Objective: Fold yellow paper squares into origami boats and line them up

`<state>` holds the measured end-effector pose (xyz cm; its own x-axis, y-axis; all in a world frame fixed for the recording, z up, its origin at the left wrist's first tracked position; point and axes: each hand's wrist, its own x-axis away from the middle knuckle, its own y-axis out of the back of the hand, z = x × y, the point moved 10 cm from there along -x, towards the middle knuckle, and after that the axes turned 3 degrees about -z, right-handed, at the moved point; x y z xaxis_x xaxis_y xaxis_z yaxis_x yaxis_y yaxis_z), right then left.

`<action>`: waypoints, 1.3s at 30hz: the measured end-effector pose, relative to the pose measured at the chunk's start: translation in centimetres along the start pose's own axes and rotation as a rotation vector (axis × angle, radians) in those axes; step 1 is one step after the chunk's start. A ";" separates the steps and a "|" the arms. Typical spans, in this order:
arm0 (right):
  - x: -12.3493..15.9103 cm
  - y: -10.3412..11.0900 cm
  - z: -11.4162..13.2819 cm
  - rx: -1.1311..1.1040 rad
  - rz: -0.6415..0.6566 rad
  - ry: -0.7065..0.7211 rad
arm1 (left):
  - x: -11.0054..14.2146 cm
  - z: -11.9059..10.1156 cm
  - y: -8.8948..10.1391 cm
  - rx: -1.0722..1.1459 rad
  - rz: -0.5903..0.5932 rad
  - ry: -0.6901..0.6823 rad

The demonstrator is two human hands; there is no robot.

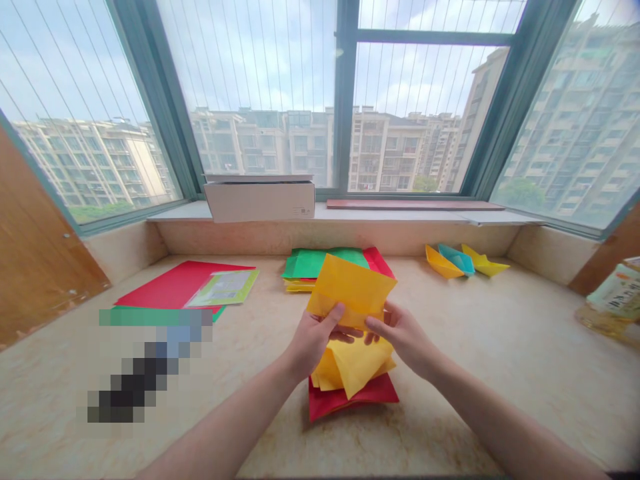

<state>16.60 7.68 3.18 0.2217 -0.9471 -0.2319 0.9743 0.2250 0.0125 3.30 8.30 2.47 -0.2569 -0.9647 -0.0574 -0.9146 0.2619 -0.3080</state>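
A yellow paper envelope [353, 287] is held up in front of me, tilted, between both hands. My left hand [320, 333] is closed on its lower left edge, thumb on the front and fingers behind. My right hand [397, 333] pinches the lower right corner in the same way. Below the hands lies a loose pile of yellow paper pieces [357, 370], with red paper [350, 400] under them. Behind the held envelope sits another stack with green paper [320, 263] on top, red paper [379, 263] at its right and yellow edges beneath.
Red sheets [165, 283] and a packet with a light green border [223, 288] lie at left, near a blurred-out patch [150, 367]. Folded paper boats [453, 260] stand at back right. A white box [260, 200] rests on the window ledge; a labelled container [613, 300] is far right.
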 end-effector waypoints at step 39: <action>-0.2 3.0 0.3 -0.178 -0.007 -0.062 | -0.1 -0.6 -0.2 -0.231 0.158 0.019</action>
<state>19.49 8.45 3.57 0.2224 -0.9599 -0.1709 0.9545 0.2501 -0.1625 3.32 8.37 3.14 -0.4055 -0.9114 -0.0694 -0.9092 0.4100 -0.0721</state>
